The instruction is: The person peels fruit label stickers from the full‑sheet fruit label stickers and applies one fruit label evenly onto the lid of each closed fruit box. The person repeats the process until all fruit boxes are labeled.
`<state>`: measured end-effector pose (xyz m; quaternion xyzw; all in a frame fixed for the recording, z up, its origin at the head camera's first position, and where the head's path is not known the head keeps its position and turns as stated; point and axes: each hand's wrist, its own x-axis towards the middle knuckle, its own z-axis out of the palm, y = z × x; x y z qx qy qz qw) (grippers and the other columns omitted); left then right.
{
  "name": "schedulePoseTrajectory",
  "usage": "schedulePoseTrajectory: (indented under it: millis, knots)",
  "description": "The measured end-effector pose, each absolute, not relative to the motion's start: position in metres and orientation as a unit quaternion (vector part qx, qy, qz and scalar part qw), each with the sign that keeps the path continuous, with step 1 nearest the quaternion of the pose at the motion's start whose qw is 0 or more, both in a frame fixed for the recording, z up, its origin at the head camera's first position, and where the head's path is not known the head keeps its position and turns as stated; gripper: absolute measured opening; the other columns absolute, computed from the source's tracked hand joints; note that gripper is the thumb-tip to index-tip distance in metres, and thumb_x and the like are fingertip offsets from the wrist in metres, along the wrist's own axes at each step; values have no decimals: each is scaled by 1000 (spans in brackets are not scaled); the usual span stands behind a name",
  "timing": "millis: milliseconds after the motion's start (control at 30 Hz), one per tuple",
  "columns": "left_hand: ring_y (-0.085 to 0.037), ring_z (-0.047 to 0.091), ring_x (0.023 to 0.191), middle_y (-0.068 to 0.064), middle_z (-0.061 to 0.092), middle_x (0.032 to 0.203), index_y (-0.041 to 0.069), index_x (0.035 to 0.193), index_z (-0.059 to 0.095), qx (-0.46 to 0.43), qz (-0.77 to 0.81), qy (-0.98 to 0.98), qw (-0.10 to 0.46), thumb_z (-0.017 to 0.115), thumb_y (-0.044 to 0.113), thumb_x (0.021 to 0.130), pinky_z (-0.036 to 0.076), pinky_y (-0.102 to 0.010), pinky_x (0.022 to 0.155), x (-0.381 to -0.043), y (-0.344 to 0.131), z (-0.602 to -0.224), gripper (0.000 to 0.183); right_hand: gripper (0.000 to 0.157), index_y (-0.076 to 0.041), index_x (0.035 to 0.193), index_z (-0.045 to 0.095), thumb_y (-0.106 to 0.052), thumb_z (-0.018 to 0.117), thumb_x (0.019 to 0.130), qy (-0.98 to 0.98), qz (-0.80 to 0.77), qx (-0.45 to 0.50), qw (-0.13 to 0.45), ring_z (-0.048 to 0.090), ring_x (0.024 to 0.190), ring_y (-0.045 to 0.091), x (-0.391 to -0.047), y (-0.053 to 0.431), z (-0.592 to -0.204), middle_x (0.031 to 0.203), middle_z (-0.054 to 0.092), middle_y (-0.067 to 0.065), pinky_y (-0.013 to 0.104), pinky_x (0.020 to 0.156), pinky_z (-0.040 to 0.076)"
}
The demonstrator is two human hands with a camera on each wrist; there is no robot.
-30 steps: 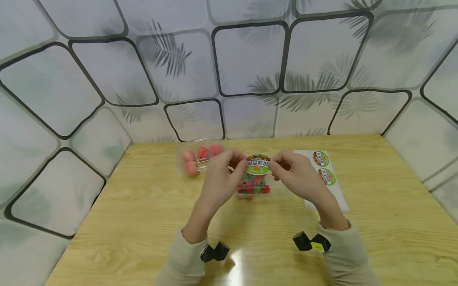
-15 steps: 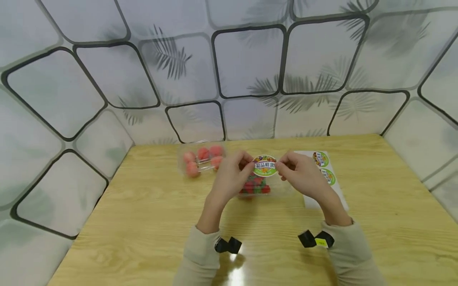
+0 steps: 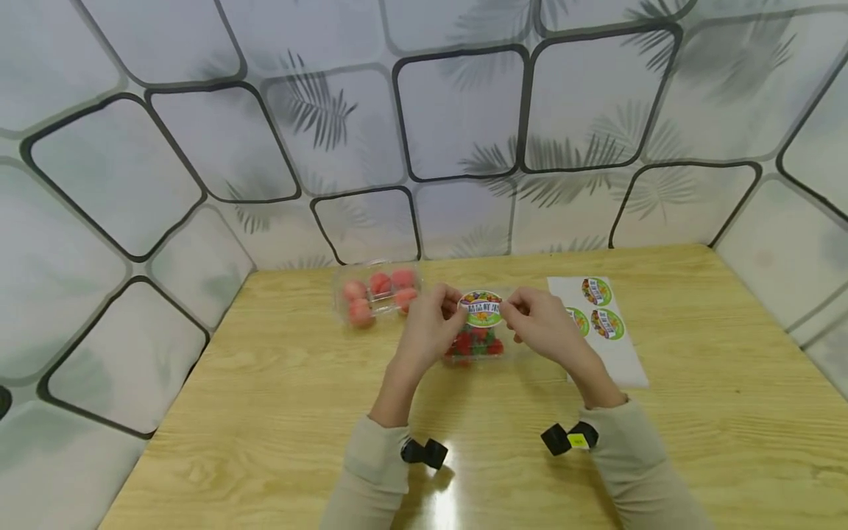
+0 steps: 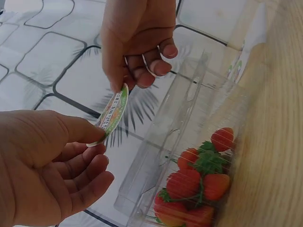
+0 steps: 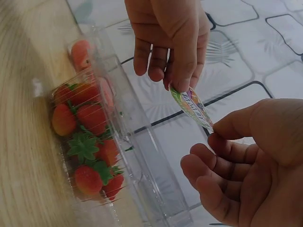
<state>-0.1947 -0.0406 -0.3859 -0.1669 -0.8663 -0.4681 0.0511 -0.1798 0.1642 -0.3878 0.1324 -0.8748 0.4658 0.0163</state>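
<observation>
Between my two hands is an oval fruit sticker (image 3: 481, 309), green with white lettering and pictured fruit. My left hand (image 3: 429, 328) pinches its left end between thumb and forefinger. The opposite end is pinched by my right hand (image 3: 545, 325) in the same way. In the left wrist view the sticker (image 4: 113, 113) shows nearly edge-on, held above the table. Just beyond and below it lies a clear plastic box of strawberries (image 3: 474, 344); the strawberries (image 4: 184, 184) show through its wall. The sticker and hands cover part of that box in the head view.
A second clear box with several peaches (image 3: 361, 313) stands at the back left. On the right lies a white sticker sheet (image 3: 616, 361) bearing 3 oval stickers (image 3: 607, 324), partly behind my right hand. A patterned curtain (image 3: 464, 110) rises behind the wooden table (image 3: 278, 412).
The sticker and both hands shifted right, then back left a little, staying over the strawberry box. The sticker stays pinched at both ends. More of the sticker sheet shows now.
</observation>
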Motion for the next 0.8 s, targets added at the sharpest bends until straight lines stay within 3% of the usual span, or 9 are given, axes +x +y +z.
schedulePoseTrajectory:
  millis: [167, 467, 800]
  knots:
    - [-16, 57, 79, -7, 63, 90, 1, 107, 61, -159, -448, -879, 46, 65, 7, 92, 49, -26, 70, -196, -37, -392, 16, 22, -5, 95, 63, -25, 58, 101, -877, 462, 128, 26, 63, 63, 24, -182, 161, -391, 74, 61, 6, 31, 52, 47]
    - [-16, 59, 79, -7, 65, 88, 3, 104, 62, -134, -430, -891, 53, 67, 8, 92, 51, -28, 69, -196, -32, -396, 14, 23, -8, 88, 65, -28, 63, 98, -916, 384, 102, 61, 46, 51, 16, -186, 160, -397, 66, 58, 2, 30, 47, 36]
    - [-15, 57, 75, -5, 64, 86, 5, 103, 62, -121, -402, -906, 51, 68, 8, 91, 49, -27, 65, -199, -29, -401, 13, 18, -7, 91, 64, -25, 63, 96, -930, 350, 103, 52, 50, 55, 15, -188, 158, -402, 73, 62, 2, 30, 50, 40]
